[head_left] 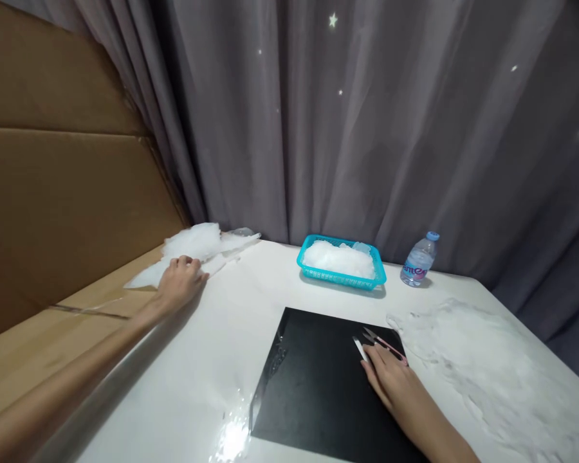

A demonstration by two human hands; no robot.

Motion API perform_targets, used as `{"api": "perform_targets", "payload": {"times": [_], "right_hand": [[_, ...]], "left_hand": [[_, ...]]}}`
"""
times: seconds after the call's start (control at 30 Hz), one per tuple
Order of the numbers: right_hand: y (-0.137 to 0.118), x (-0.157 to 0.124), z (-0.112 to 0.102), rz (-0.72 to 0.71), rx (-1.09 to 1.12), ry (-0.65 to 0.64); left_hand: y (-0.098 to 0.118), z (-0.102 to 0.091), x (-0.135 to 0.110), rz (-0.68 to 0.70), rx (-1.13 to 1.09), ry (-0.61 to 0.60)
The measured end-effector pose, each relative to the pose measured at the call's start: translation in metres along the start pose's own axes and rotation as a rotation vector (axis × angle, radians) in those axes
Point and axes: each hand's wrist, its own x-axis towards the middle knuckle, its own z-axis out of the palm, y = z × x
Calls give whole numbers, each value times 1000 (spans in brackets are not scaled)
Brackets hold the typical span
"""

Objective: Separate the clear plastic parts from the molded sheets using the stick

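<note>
A big grey curtain [367,128] w/ little stars hangs at the far side. Brown cardboard [53,193] leans on the left. The white counter [231,321] fills the near part. A black mat [313,386] lies flat on it, near & in the middle. Right of the mat is a wide, thin heap of clear crinkly stuff [463,360].

At the far left corner sits a white fluffy pile [197,243]. The left hand [181,281] is on its near edge w/ fingers bent over the fluff. Can't tell if it grips or just rests there.

A blue basket [340,278] stands far, past the mat, w/ more white fluff [338,258] inside. The right hand [390,379] lies flat on the mat's right part, fingers straight & spread a bit, holding nothing.

A small water bottle [419,260] stands up just right of the basket. Little pink snips [383,344] lie on the mat right by the right hand's fingertips. A tiny white stick [359,348] lies just left of the snips, its near end at the tip of the pointer finger.
</note>
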Motion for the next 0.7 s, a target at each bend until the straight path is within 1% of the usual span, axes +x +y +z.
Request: {"api": "perform_targets", "payload": {"times": [0.1, 0.17, 0.27, 0.33, 0.47, 0.57, 0.7], "right_hand": [[1, -2, 0, 14, -2, -17], [1, -3, 0, 15, 3, -24], [1, -3, -1, 7, 8, -42], [1, -1, -3, 11, 17, -51], [0, 1, -8, 38, 63, -78], [1, 1, -7, 54, 95, -96], [5, -2, -2, 60, 128, -120]], "left_hand": [[2, 5, -11, 5, 37, -28], [7, 4, -8, 3, 30, -24], [12, -5, 8, -25, -3, 13], [11, -12, 22, -71, -29, 33], [5, -21, 42, -154, -95, -16], [7, -22, 44, -137, -147, -24], [25, -22, 40, -64, -181, 9]]}}
